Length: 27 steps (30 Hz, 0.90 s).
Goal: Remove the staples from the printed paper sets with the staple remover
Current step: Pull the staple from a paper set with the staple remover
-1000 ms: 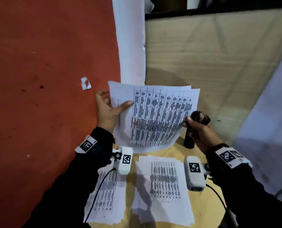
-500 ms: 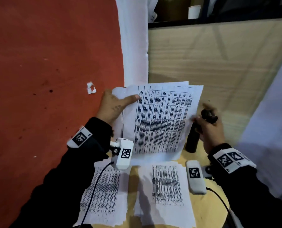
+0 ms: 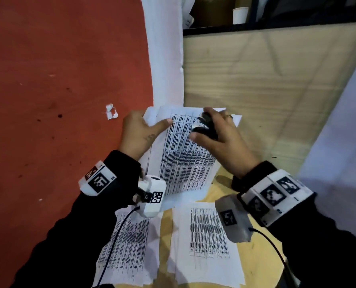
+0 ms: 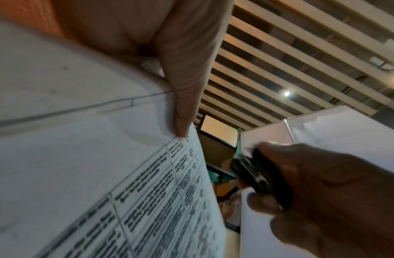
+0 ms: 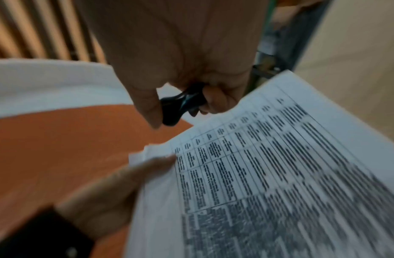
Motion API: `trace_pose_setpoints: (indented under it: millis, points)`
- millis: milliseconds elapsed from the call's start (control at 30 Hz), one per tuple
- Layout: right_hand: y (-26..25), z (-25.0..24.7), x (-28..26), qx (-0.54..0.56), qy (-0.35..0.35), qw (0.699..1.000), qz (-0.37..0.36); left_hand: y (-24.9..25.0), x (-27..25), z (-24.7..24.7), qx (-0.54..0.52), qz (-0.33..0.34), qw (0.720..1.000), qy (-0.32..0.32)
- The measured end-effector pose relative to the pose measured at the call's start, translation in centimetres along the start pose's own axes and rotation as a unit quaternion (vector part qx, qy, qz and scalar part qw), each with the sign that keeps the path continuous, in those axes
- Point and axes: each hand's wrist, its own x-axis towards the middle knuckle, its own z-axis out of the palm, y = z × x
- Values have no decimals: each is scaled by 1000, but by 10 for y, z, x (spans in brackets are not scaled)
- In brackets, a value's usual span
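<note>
My left hand [image 3: 140,132] holds a printed paper set [image 3: 181,159] up by its top left corner, thumb [image 4: 182,97] pressed on the front sheet. My right hand [image 3: 218,138] grips the black staple remover [image 3: 206,126] and hovers over the top of that set, to the right of the left thumb. The remover [image 4: 255,176] sits between the right thumb and fingers, its claws [image 5: 176,111] pointing toward the held corner. Two more printed sets [image 3: 204,242] lie flat on the wooden table below my wrists. No staple shows in any view.
A red mat [image 3: 58,100] covers the left side, with a small crumpled paper scrap [image 3: 111,114] on it. A wooden panel [image 3: 266,80] and a white cloth strip [image 3: 164,59] stand behind. A white cup [image 3: 239,15] sits far back.
My right hand has lifted the staple remover from beside the paper's right edge up and left over the top of the held set. My left hand keeps its grip on the corner.
</note>
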Motion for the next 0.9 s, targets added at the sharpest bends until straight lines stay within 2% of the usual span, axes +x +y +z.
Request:
trace_pose_setpoints:
  millis: [67,133,267,433,567,733,900]
  points:
    - [-7,4,4,-89,33,992,-79,11,-5,-1,-4,-6,1000,-3]
    - [-10,7,6,-157,43,979,-124,23,-11,0,-18,-24,1000,-7]
    - [-20,10,7,-184,44,972,-136,28,-15,0,-24,-31,999,-20]
    - [-25,9,6,-237,37,949,-204,28,-13,1,-21,-29,999,-32]
    - [-25,9,5,-284,34,933,-217,33,-15,4,-12,-39,999,-19]
    - [-31,6,3,-246,19,955,-165,38,-17,5,-22,-23,999,-39]
    - [-24,6,6,-240,14,950,-200,39,-19,8,-21,-9,999,-33]
